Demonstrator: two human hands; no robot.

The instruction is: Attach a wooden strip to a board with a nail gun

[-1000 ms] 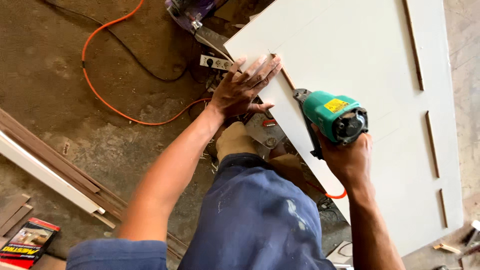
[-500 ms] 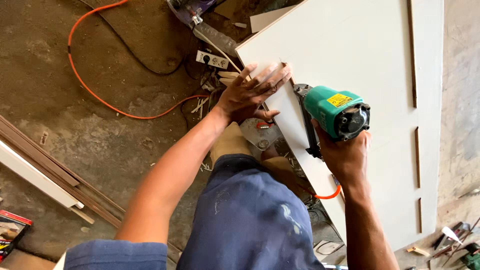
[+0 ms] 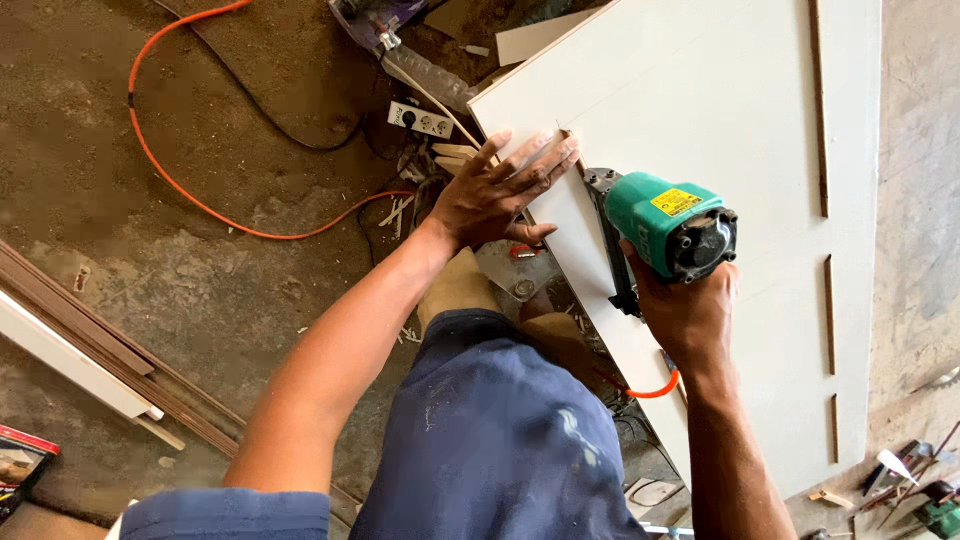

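Note:
A large white panel with narrow slots lies tilted across the right half of the view. My left hand presses flat, fingers spread, on the panel's left edge near its corner. My right hand grips the handle of a green pneumatic nail gun, whose black nose rests against the panel just right of my left fingers. An orange hose curls below my right wrist. My knee in blue trousers fills the lower middle.
On the dirt floor lie an orange hose, a black cable, a white power strip and wood scraps. Brown and white trim strips lie at the left. Small tools sit at the bottom right.
My left hand has stretched out flatter on the panel edge. The nail gun has shifted slightly along the edge, and the view has moved in closer.

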